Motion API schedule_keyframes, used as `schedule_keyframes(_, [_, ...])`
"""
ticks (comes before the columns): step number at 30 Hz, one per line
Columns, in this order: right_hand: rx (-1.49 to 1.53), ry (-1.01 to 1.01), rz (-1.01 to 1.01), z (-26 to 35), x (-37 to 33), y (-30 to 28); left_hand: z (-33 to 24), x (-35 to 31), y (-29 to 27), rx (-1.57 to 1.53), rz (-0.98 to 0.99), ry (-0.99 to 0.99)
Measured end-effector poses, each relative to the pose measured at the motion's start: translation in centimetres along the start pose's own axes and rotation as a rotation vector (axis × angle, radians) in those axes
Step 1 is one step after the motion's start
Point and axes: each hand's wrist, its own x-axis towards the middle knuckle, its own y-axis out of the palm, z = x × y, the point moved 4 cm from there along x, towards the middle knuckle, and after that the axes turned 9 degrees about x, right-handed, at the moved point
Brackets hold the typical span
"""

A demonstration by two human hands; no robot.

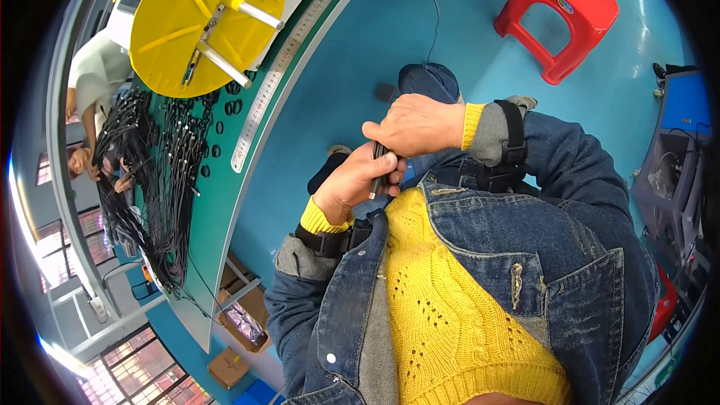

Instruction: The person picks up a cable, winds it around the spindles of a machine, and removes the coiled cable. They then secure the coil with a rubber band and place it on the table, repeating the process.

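Note:
In front of my body, my left hand (354,178) is closed around a short folded bundle of black cable (379,172), with a small light-coloured connector end pointing down from it. My right hand (421,124) is curled at the upper end of the same bundle, its fingers wrapped and partly hidden. Much of the cable is covered by both hands. Over the bench (206,236) at the left lies a large heap of black cables (169,157) with metallic connector ends. Several small black loops (233,107) lie between that heap and the bench edge.
A long metal ruler (274,75) runs along the bench edge. Above the bench top sits a yellow round panel (169,30) with pipe legs. Across the bench, a person's hands (120,178) touch the cables. A red stool (559,15) stands on the floor; cardboard boxes (228,368) are lower left.

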Motion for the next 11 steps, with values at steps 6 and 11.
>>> schedule_keyframes(6, [0.629, 0.063, -0.238, -1.6, 1.2, 1.7, -0.7, 0.2, -1.8, 0.277, -0.186, 0.189])
schedule_keyframes(11, [0.46, 0.005, -0.174, -1.1, 3.5, 1.5, -0.1, -1.5, -0.6, 0.085, -0.12, -0.224])
